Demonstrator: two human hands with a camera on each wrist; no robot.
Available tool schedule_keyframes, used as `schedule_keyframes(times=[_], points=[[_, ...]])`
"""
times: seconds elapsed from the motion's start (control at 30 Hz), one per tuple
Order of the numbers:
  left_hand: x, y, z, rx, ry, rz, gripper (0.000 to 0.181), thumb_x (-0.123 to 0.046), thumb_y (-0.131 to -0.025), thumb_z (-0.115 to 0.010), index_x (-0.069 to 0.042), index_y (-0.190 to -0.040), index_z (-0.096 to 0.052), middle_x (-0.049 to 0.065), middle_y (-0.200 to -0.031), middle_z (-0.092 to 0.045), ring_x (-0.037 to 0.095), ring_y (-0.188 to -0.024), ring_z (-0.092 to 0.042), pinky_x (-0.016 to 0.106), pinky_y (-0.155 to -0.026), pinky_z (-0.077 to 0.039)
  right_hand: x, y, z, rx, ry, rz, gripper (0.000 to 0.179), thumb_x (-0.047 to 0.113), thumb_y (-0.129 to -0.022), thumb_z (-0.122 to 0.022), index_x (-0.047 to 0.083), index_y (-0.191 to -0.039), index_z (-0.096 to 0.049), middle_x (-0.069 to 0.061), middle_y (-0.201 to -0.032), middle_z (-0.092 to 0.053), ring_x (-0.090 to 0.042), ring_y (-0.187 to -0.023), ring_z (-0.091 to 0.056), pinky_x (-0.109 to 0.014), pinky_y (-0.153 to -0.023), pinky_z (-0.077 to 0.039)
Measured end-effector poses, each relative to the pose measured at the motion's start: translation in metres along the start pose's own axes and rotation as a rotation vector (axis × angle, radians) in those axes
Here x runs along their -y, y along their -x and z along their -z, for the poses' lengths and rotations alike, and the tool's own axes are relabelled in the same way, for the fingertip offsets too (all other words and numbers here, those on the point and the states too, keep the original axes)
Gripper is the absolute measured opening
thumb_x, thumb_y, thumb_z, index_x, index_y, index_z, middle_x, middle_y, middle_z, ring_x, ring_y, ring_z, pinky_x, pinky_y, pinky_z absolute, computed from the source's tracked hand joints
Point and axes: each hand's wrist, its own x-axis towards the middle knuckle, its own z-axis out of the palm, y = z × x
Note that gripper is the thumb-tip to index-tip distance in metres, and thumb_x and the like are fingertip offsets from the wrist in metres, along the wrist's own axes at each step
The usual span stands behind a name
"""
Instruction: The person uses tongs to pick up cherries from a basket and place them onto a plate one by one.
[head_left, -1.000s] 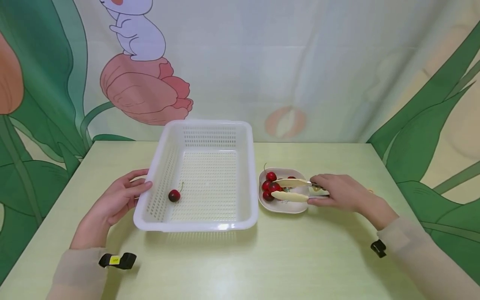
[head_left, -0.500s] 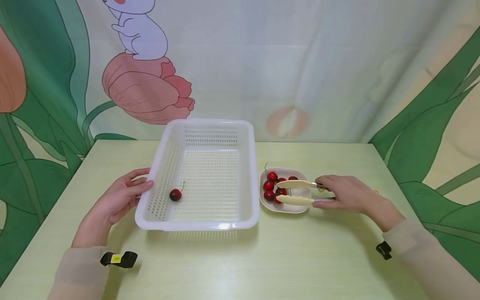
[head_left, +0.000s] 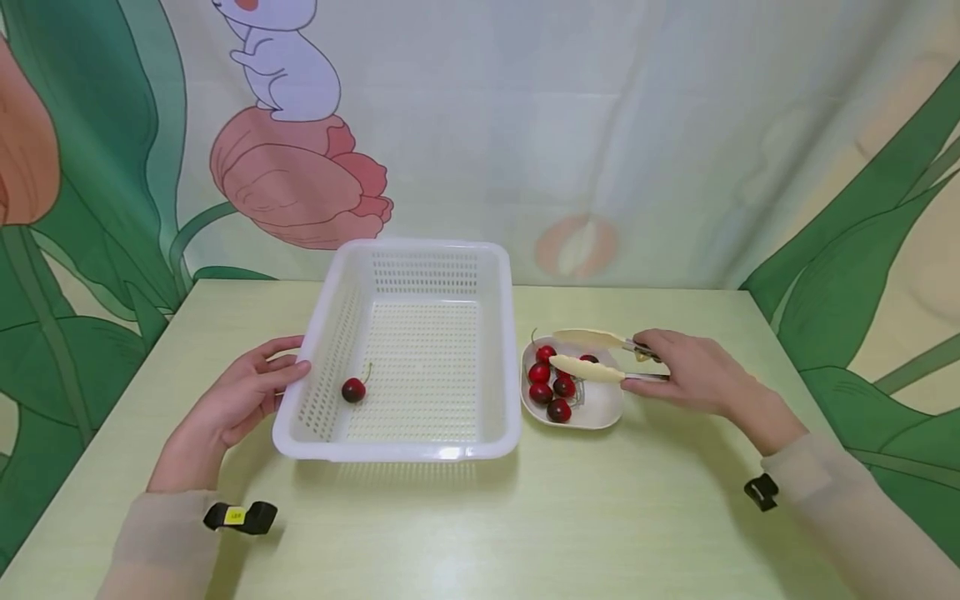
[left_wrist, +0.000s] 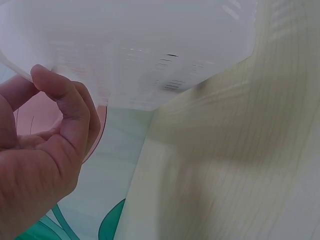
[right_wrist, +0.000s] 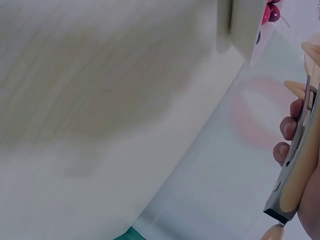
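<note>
My left hand (head_left: 251, 392) grips the left rim of a white plastic basket (head_left: 405, 452), thumb over the edge. In the left wrist view, the fingers (left_wrist: 67, 107) bend at the basket's rim. One dark red cherry (head_left: 353, 390) with a stem lies inside the basket, at the lower left. My right hand (head_left: 693, 371) holds cream-tipped metal tongs (head_left: 592, 369), their two arms spread apart with no cherry between the tips. Beneath them is a small white dish (head_left: 600, 417) with several cherries (head_left: 558, 410) along its left half. The right wrist view shows fingers around the tongs' metal handle (right_wrist: 295, 150).
Basket and dish stand side by side on a pale table (head_left: 600, 517), with a narrow gap between them. A printed curtain (head_left: 465, 125) with flowers and a white animal hangs behind the table's far edge.
The tongs have drawn back from the dish's cherries and spread wider, shifting up and slightly right. A cherry now lies visible near the dish's front edge. The left hand keeps its hold.
</note>
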Motion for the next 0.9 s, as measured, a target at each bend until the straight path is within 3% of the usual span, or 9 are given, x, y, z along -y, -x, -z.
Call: schedule_keyframes(times=[0.4, 0.9], points=[[0.003, -0.001, 0.0, 0.002, -0.001, 0.002, 0.068, -0.022, -0.102, -0.066, -0.007, -0.156, -0.028, 0.0, -0.124, -0.061, 0.016, -0.105, -0.067, 0.032, -0.089, -0.057, 0.017, -0.019, 0.013, -0.068, -0.01, -0.046, 0.066, 0.064, -0.091, -0.066, 0.008, -0.126, -0.062, -0.003, -0.108, -0.067, -0.021, -0.087, -0.063, -0.044, -0.073, -0.056], [0.001, -0.001, 0.001, 0.003, 0.007, -0.006, 0.066, -0.022, -0.102, -0.065, -0.009, -0.155, -0.029, 0.0, -0.125, -0.061, 0.016, -0.105, -0.067, 0.033, -0.089, -0.057, 0.057, -0.063, 0.034, -0.088, 0.031, 0.052, 0.055, 0.062, -0.091, -0.067, 0.013, -0.115, -0.061, -0.001, -0.105, -0.067, -0.018, -0.082, -0.061, -0.039, -0.066, -0.053]])
